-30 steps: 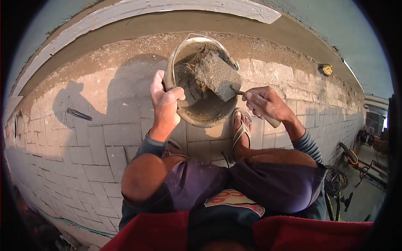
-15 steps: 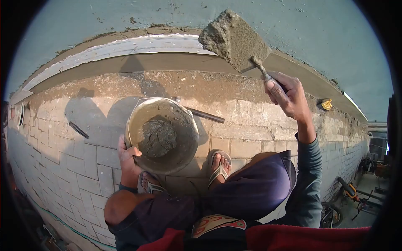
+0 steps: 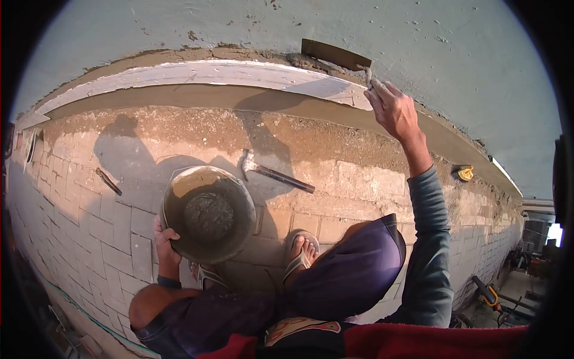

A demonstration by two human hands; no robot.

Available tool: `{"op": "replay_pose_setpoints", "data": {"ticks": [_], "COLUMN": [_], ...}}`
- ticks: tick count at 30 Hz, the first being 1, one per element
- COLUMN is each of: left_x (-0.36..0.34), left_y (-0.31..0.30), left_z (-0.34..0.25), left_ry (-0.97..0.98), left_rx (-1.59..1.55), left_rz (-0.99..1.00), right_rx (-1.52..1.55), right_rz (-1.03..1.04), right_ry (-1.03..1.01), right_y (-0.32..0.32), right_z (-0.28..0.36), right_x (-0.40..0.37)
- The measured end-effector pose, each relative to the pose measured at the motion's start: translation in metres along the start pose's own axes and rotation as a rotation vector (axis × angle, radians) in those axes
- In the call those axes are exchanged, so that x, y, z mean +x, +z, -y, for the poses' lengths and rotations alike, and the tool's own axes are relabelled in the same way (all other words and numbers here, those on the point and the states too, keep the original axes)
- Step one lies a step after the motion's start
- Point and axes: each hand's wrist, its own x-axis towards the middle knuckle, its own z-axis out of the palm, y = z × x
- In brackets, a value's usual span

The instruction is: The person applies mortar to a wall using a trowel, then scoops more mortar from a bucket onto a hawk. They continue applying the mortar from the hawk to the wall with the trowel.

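Observation:
My right hand (image 3: 393,110) is closed round the handle of a trowel (image 3: 336,55). The trowel's blade is tilted edge-on against the wall (image 3: 359,30), just above a long pale board (image 3: 239,72) that runs along the wall's base. Mortar shows in a rough line between blade and board. At lower left, my left hand (image 3: 166,238) grips the rim of a bucket (image 3: 239,224), thumb over the edge. Inside the bucket lies a heap of wet grey mortar (image 3: 209,216).
A hammer (image 3: 278,176) lies on the paving right of the bucket. Further left is a dark narrow tool (image 3: 109,181). A yellow object (image 3: 465,173) sits near the wall's base at right. My sandalled feet (image 3: 302,251) are below the bucket.
The trowel has turned from face-up with a mortar load to edge-on at the wall. My left hand and the bucket have shifted left and down in view, and the hammer's head now shows.

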Motion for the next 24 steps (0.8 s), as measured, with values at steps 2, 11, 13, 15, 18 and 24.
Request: {"op": "replay_pose_setpoints", "data": {"ticks": [2,11,13,15,18,24], "left_x": [0.003,0.004,0.005,0.004,0.005,0.005], "left_y": [-0.006,-0.004,-0.007,-0.005,-0.007,-0.005], "left_z": [0.002,0.001,0.000,0.000,0.001,0.000], "left_ry": [0.004,-0.013,-0.001,-0.007,0.001,0.014], "left_rx": [-0.011,-0.012,-0.023,-0.025,-0.022,0.009], "left_rz": [0.001,-0.012,-0.014,-0.011,0.006,0.014], "right_rx": [0.147,0.198,0.133,0.089,-0.032,0.108], "right_rz": [-0.147,0.215,0.166,0.140,0.092,-0.117], "right_ry": [0.006,0.137,0.156,0.174,0.177,0.074], "right_y": [-0.005,-0.026,-0.032,-0.039,-0.051,-0.037], "right_z": [0.006,0.035,0.018,0.006,-0.013,-0.016], "right_x": [-0.002,0.018,0.008,-0.008,-0.024,-0.022]}}
